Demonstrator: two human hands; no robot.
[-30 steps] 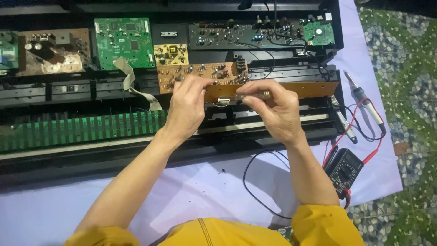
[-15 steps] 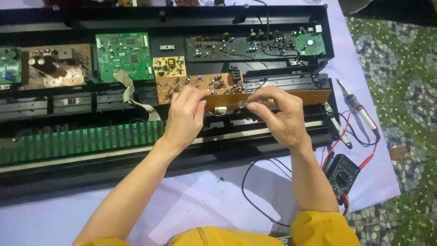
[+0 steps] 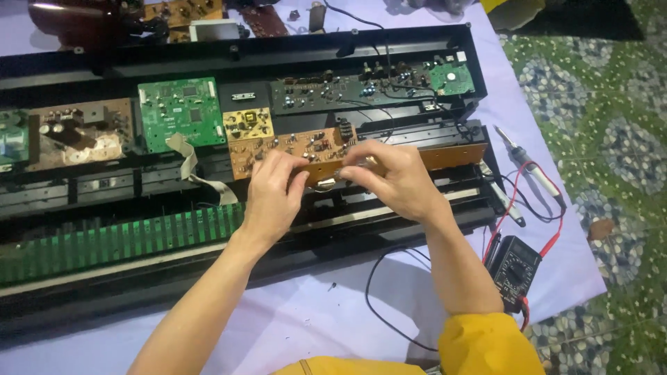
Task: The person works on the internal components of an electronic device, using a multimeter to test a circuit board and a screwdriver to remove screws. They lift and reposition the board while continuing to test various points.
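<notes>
An opened black electronic keyboard chassis (image 3: 292,59) lies across a pale cloth. Both my hands meet over a long brown circuit board (image 3: 455,155) that runs along its right half. My left hand (image 3: 272,194) pinches the board's lower edge near the middle. Fingers of my right hand (image 3: 392,179) close on the same edge and on a small part there that I cannot make out. Behind my hands sits an orange-brown component board (image 3: 292,147), with a small yellow board (image 3: 247,123) and a green board (image 3: 179,111) further left.
A green key-contact strip (image 3: 118,239) fills the chassis's lower left. A soldering iron (image 3: 529,167) and a black multimeter (image 3: 513,269) with red and black leads lie on the cloth at right. A black wire (image 3: 372,305) loops near my right forearm. Patterned floor lies beyond the cloth.
My hands stay on the brown board and have drawn closer together. The camera has tilted, so the whole scene sits lower in view.
</notes>
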